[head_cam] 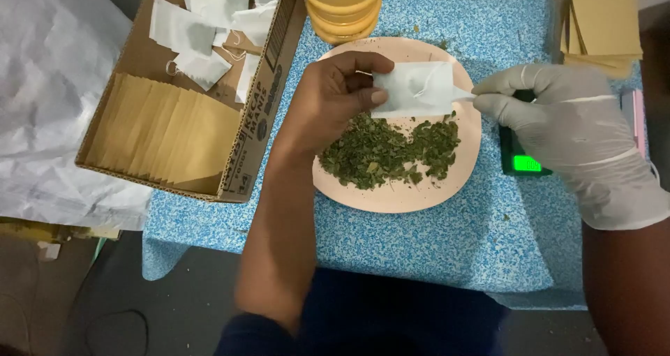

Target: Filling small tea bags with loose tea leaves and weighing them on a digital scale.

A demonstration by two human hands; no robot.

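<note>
Over the pink plate (391, 195), both hands meet on one small white filter bag (417, 89). Left hand (328, 101), bare, comes in from below with the wrist bent, fingers curled; thumb and fingertips pinch the bag's left edge. Right hand (558, 119), in a white glove, reaches in from the right, its grip closed on the bag's right tip.

Bag hangs flat between the two grips, just above the pile of dried green leaves (387, 150) on the plate, not touching it as far as I can tell.

Room is tight on the blue speckled surface (433, 244): cardboard box (167, 139) with more white bags and tan sleeves just beside the plate on the left, stack of yellow lids (343, 10) at the plate's far rim, small scale with green display (525, 162) under the right hand. Near side of the surface is open.
</note>
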